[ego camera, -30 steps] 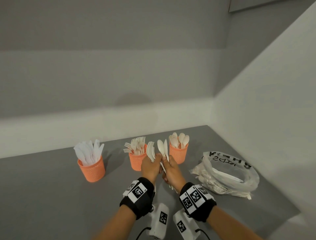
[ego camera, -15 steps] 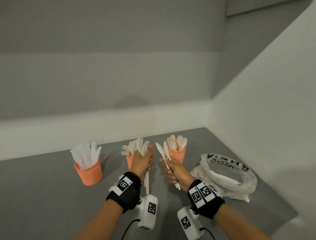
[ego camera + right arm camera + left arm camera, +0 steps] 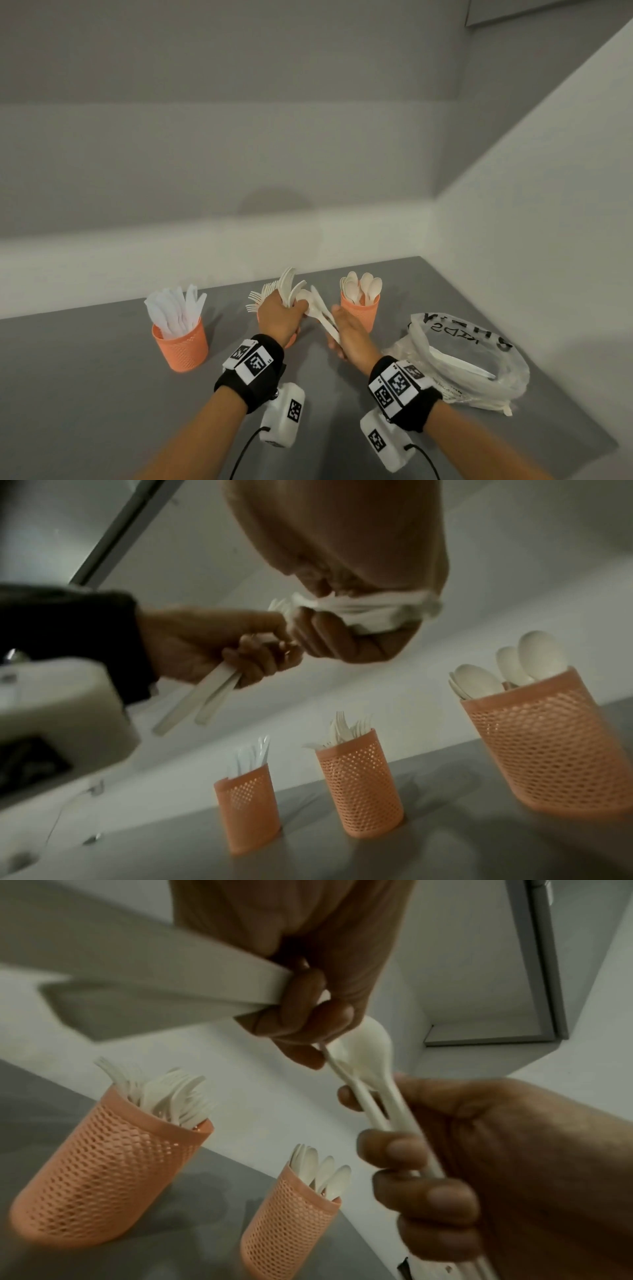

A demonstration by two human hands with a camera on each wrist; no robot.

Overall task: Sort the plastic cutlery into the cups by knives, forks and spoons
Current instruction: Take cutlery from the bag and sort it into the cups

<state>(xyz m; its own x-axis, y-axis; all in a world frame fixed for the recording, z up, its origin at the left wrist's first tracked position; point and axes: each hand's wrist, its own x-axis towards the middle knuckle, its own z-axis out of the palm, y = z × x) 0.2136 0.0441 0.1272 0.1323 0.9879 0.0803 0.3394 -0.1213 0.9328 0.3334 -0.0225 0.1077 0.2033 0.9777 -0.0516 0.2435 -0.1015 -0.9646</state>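
Three orange mesh cups stand in a row: knives (image 3: 180, 346) on the left, forks (image 3: 359, 785) in the middle, mostly hidden behind my left hand in the head view, and spoons (image 3: 359, 311) on the right. My left hand (image 3: 294, 308) grips a fanned bunch of white cutlery (image 3: 289, 286) by the handles, above the fork cup. Close beside it, my right hand (image 3: 334, 329) grips two white spoons (image 3: 371, 1050) by their handles. In the left wrist view my left fingertips (image 3: 304, 1056) touch those spoons just below the bowls.
A crumpled clear plastic bag (image 3: 479, 383) with a white piece of cutlery inside lies right of the spoon cup. White walls close off the grey table (image 3: 85, 394) at the back and right. Wrist cameras hang under both forearms.
Half a second ago my hands were apart, each with its own cutlery. Now they have come together, and my left fingers touch the spoons that my right hand holds.
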